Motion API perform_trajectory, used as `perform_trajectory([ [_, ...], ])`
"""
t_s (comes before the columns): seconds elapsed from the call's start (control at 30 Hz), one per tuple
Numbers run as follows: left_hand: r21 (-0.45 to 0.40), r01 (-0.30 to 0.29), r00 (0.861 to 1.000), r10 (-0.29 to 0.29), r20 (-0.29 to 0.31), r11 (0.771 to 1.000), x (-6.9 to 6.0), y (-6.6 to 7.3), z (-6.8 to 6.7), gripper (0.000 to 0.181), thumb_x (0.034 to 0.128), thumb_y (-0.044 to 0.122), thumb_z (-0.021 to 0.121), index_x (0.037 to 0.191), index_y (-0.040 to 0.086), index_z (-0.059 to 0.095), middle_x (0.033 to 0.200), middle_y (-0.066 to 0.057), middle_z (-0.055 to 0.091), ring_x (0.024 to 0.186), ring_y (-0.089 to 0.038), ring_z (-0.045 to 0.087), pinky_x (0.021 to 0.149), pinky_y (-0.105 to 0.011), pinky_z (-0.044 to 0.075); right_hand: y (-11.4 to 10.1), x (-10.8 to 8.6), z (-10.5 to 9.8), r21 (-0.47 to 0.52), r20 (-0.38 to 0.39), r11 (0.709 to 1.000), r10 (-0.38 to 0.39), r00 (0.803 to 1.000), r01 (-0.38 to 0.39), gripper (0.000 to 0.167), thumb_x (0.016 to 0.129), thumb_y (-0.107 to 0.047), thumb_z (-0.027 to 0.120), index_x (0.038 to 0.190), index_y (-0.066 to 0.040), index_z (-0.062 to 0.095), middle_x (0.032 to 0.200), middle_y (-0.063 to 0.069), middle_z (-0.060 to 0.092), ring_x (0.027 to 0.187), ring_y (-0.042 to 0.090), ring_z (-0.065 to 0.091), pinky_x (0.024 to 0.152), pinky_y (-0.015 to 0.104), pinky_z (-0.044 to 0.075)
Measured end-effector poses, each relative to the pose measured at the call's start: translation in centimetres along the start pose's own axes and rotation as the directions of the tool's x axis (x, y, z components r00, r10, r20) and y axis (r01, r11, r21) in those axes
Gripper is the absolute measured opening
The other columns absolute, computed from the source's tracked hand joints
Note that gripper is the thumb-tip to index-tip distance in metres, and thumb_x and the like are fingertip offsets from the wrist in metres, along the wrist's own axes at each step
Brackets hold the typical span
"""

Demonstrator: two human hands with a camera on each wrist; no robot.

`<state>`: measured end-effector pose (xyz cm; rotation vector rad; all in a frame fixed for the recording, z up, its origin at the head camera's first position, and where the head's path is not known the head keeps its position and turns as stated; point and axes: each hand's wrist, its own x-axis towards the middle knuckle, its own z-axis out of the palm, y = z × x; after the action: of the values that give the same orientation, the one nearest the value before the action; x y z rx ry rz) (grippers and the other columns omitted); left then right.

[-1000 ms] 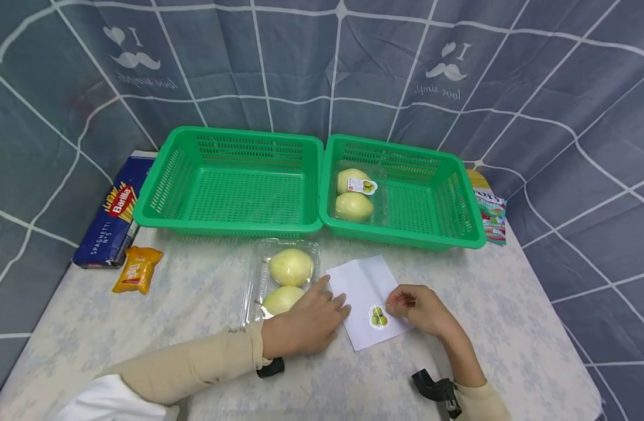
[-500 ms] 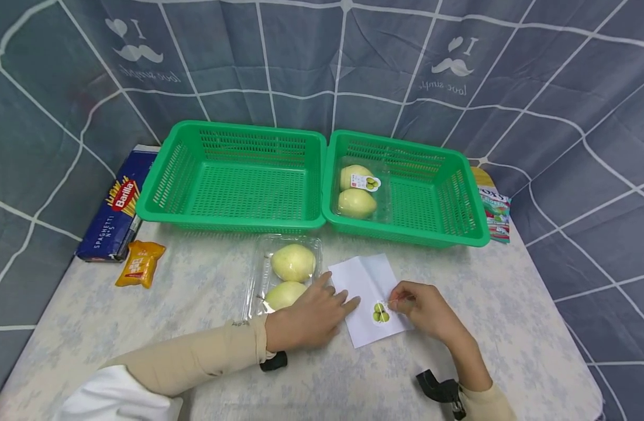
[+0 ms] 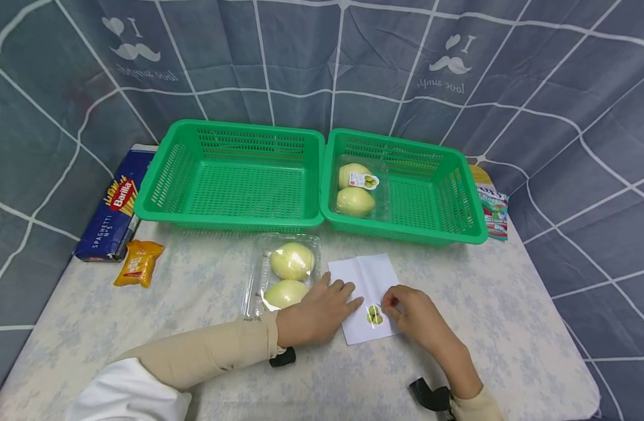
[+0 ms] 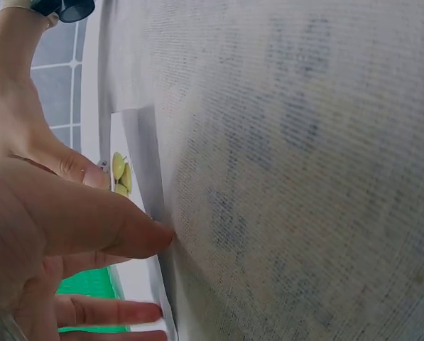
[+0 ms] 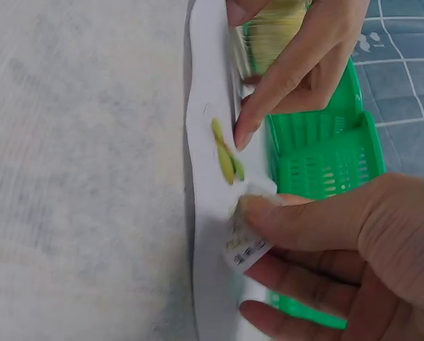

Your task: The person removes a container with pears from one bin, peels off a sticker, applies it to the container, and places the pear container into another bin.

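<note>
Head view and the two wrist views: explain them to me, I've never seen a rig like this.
There is no machine here: a person works with two bare hands. The head view comes from a camera worn on the head, looking forward and down; each wrist view comes from a camera on that wrist, so things look tilted there.

On the table are a white paper, a clear pack of two pale fruits, an orange packet and a blue spaghetti box. Behind stand two green baskets; the one on the right holds another clear pack. The left hand rests on the paper; the right hand pinches one end of a fruit-printed sticker.
</note>
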<state>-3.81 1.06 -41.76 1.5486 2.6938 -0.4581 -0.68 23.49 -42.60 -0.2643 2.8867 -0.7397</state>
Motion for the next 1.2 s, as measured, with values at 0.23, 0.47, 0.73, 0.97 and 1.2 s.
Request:
perform_trajectory([
  [0.23, -0.046, -0.006, 0.987, 0.013, 0.159, 0.999, 0.4, 0.0, -0.6, 0.058, 0.0978, 0.038, 0.057, 0.153, 0.028, 0.042, 0.160, 0.009, 0.040, 0.147, -0.015, 0.041, 0.116, -0.041, 0.040, 0.3, -0.2, -0.1, 0.018, -0.022, 1.000, -0.012, 1.000, 0.013, 0.015, 0.083, -0.003, 0.079, 0.083, -0.015, 0.070, 0.085, -0.004, 0.073, 0.086, 0.013, 0.068, 0.077, 0.035, 0.056],
  [0.47, -0.037, -0.009, 0.989, 0.015, 0.146, 0.999, 0.5, 0.1, -0.7, 0.057, 0.0972, 0.037, 0.058, 0.151, 0.025, 0.045, 0.156, 0.010, 0.046, 0.136, -0.015, 0.051, 0.113, -0.041, 0.042, 0.6, -0.1, -0.3, 0.015, -0.037, 0.999, -0.039, 0.999, 0.040, 0.013, 0.083, -0.006, 0.079, 0.082, -0.016, 0.071, 0.085, -0.003, 0.074, 0.086, 0.014, 0.070, 0.076, 0.035, 0.056],
  [0.73, -0.051, 0.001, 0.993, 0.005, 0.121, 0.999, 0.9, 0.0, -0.7, 0.067, 0.0942, 0.035, 0.064, 0.155, 0.030, 0.037, 0.153, 0.010, 0.048, 0.129, -0.015, 0.056, 0.112, -0.043, 0.043, 0.4, 0.0, -0.5, 0.052, -0.050, 0.999, -0.008, 0.999, 0.011, 0.013, 0.084, -0.002, 0.078, 0.087, -0.011, 0.069, 0.081, -0.003, 0.069, 0.081, 0.013, 0.066, 0.074, 0.034, 0.056],
  [0.97, -0.022, -0.010, 0.990, 0.013, 0.142, 1.000, 1.1, 0.2, -1.2, 0.061, 0.0940, 0.037, 0.062, 0.152, 0.030, 0.042, 0.147, 0.008, 0.049, 0.132, -0.017, 0.052, 0.113, -0.044, 0.042, 0.0, 0.4, 0.3, 0.051, -0.039, 0.998, 0.039, 0.998, -0.037, 0.012, 0.085, -0.004, 0.078, 0.095, -0.006, 0.072, 0.076, -0.002, 0.063, 0.070, 0.008, 0.054, 0.063, 0.022, 0.045],
  [1.2, -0.022, -0.004, 0.993, 0.006, 0.122, 1.000, 0.9, 0.5, -0.9, 0.059, 0.0945, 0.036, 0.062, 0.150, 0.031, 0.044, 0.143, 0.008, 0.050, 0.128, -0.016, 0.054, 0.110, -0.043, 0.045, -0.6, 0.0, 0.9, 0.026, -0.048, 0.998, 0.060, 0.997, -0.059, 0.012, 0.085, -0.003, 0.077, 0.081, -0.012, 0.070, 0.077, -0.003, 0.063, 0.070, 0.007, 0.053, 0.063, 0.022, 0.043],
])
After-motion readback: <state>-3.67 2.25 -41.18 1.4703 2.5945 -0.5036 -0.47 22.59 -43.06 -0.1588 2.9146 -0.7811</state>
